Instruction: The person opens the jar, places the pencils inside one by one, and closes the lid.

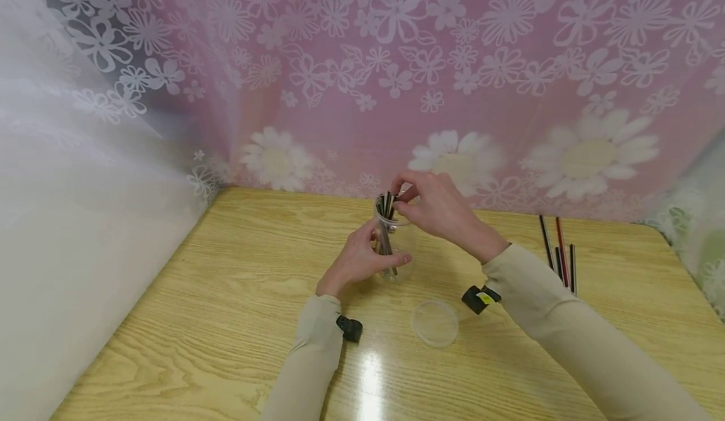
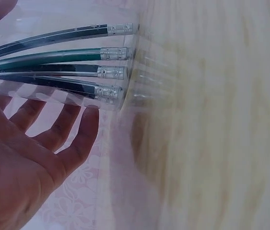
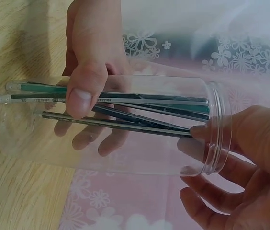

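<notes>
A clear plastic jar stands on the table with several dark pencils leaning inside it. My left hand grips the jar's side, its thumb across the front and its fingers around the back. In the left wrist view, silver pencil ferrules show at the jar's base, and one pencil is green. Over the mouth is my right hand. The right wrist view has its fingertips inside the rim, pinching the upper end of one dark pencil.
A round clear lid lies on the table in front of the jar. Several pencils, one of them red, lie at the right, partly hidden by the right sleeve. A pink flowered curtain hangs behind the table.
</notes>
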Demonstrator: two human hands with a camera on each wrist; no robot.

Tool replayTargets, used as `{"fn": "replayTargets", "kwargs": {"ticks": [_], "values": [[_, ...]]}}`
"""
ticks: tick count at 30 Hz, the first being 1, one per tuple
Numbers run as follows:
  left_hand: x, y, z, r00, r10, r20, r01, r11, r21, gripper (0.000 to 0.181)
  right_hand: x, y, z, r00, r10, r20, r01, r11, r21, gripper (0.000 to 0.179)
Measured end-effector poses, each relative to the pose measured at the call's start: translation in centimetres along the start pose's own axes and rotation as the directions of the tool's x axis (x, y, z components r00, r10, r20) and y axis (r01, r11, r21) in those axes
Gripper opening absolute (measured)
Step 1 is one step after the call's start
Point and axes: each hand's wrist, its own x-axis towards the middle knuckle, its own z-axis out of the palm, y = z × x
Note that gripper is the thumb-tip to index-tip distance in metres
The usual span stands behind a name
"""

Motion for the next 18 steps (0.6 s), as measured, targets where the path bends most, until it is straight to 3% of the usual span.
{"fn": "replayTargets", "kwargs": {"ticks": [11, 18], "values": [[-0.1, 0.1, -0.1, 1.000, -0.002, 0.006, 0.002, 1.000, -0.005, 0.071, -0.1, -0.2, -0.3, 0.999, 0.048, 0.009, -0.047, 0.999, -0.027, 0.020], [-0.2, 0.2, -0.1, 1.000, -0.014, 0.015, 0.015, 1.000, -0.024, 0.067, -1.4, 0.6, -0.9, 0.996, 0.044, -0.072, -0.038, 0.995, 0.087, 0.028]]}}
